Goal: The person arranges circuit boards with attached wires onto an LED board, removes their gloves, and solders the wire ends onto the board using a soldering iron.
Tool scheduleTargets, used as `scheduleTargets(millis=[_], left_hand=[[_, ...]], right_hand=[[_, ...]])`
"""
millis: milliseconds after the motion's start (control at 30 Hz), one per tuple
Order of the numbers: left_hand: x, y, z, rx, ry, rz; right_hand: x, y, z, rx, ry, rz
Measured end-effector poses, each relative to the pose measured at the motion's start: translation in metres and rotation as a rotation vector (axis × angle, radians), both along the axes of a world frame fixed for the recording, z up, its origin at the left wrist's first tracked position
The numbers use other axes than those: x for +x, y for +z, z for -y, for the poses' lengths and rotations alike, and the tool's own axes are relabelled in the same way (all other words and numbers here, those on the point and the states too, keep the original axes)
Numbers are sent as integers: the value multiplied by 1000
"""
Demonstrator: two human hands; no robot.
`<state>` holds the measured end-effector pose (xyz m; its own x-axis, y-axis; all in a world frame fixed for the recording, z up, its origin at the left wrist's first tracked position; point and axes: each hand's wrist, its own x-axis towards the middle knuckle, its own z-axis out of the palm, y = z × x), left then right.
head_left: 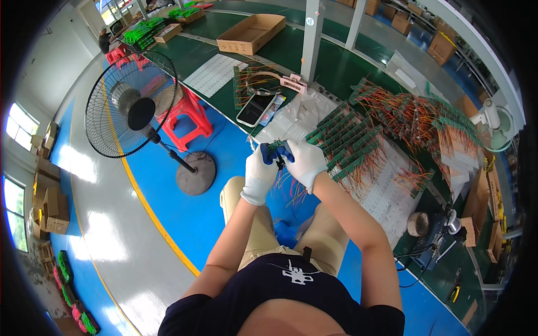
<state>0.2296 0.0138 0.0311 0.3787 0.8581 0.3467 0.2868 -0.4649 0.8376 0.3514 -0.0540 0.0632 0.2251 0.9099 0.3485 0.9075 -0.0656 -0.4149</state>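
In my white-and-blue gloves, my left hand (pixel 260 172) and right hand (pixel 307 163) meet above my lap, fingertips pinching a small green circuit board (pixel 275 146). On the green table (pixel 297 49), a phone (pixel 256 108) lies beyond them and wired boards (pixel 350 143) to their right. A fan (pixel 140 115) stands to my left, near a red stool (pixel 190 119).

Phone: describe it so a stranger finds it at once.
Start at the green table beyond the gloved hands. Near its edge, left of the crumpled clear plastic, lies the phone: dark screen, pale rim, unlike the wired green boards.
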Motion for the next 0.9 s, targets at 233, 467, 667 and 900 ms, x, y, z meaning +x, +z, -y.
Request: scheduleTargets(millis=[233, 467, 667, 900], left_hand=[[-17, 10, -17, -734, -675, 431], [-6, 15, -1, -505, -538, 134], [-2, 35, 6, -798, -510, 435], [-4, 50, 17, -840, -518, 302]], right_hand=[[34, 20, 14, 69, 201, -781], [29, 53, 15, 174, 308, -718], [50, 57, 37, 64, 415, -829], [51, 59, 42, -105, 292, -583]])
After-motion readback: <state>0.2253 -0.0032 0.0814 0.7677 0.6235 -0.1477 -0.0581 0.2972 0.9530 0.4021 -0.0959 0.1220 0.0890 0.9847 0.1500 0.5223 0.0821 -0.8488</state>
